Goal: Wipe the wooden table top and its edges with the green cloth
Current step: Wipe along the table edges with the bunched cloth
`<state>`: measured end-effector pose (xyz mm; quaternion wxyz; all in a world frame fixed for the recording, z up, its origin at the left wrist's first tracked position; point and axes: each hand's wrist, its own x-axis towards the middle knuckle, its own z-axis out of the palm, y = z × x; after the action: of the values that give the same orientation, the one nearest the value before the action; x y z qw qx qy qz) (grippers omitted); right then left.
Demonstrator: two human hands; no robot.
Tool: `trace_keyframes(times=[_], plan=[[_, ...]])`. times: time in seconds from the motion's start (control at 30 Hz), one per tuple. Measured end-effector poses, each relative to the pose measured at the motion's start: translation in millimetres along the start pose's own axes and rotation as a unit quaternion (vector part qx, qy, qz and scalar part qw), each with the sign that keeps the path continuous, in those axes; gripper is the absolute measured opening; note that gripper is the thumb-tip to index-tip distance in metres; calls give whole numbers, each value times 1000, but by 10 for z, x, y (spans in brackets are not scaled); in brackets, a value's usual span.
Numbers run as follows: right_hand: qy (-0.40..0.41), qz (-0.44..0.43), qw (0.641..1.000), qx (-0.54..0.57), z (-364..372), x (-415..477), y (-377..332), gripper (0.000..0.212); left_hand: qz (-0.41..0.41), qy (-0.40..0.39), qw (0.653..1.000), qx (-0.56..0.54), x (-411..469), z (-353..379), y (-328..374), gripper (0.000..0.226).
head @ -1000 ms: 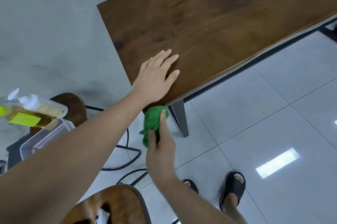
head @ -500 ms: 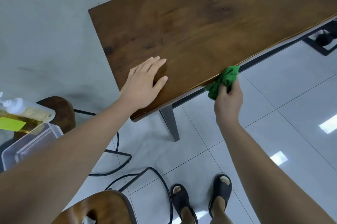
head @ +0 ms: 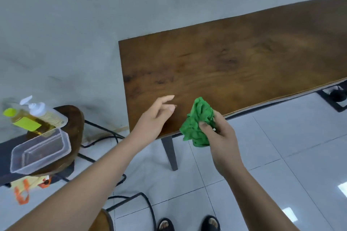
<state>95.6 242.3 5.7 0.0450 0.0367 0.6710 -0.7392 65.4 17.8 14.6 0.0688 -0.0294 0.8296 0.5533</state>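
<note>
1. The wooden table top (head: 234,65) is running off the frame's right edge.
2. The green cloth (head: 197,123) is hiding most fingers of the right hand (head: 221,136) and a stretch of the table's near edge.
3. The pump bottle (head: 35,116) is showing a label too blurred to read.
4. The sandals (head: 165,225) are being cut off by the bottom edge.

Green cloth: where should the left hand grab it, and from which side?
Pinch the green cloth at its crumpled upper bunch, coming from the left. The right hand grips its lower right part, so only the top and left folds stand free; the left hand is open close beside them.
</note>
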Motion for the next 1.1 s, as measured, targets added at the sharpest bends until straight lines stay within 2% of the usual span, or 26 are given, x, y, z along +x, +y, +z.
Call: trace_keyframes(times=[0.1, 0.23, 0.37, 0.5, 0.7, 0.83, 0.93, 1.1], plan=[[-121, -30, 992, -22, 44, 107, -274, 37, -57, -5, 978, -202, -147, 93, 189, 43], [-184, -72, 976, -92, 220, 326, -421, 40, -55, 34, 949, -307, -299, 75, 352, 54], [-193, -172, 939, -229, 566, 521, -412, 49, -55, 89, 933, -344, -423, -49, 239, 47], [-253, -243, 886, -302, 1102, 665, -269, 48, -64, 152, 914, -371, -452, -282, 66, 42], [-377, -231, 816, -372, 1869, 1143, -16, 52, -93, 244, 867, -425, -192, -806, -459, 31], [-443, -215, 772, -403, 2279, 1544, 27, 59, -98, 281, 832, -469, 170, -1190, -834, 31], [-439, -200, 766, -424, 2517, 1945, 22, 57, -102, 295, 808, -499, 513, -1435, -1105, 33], [-350, -203, 774, -486, 2750, 2899, 67, 49, -127, 305, 793, -511, 1168, -1772, -1506, 33]])
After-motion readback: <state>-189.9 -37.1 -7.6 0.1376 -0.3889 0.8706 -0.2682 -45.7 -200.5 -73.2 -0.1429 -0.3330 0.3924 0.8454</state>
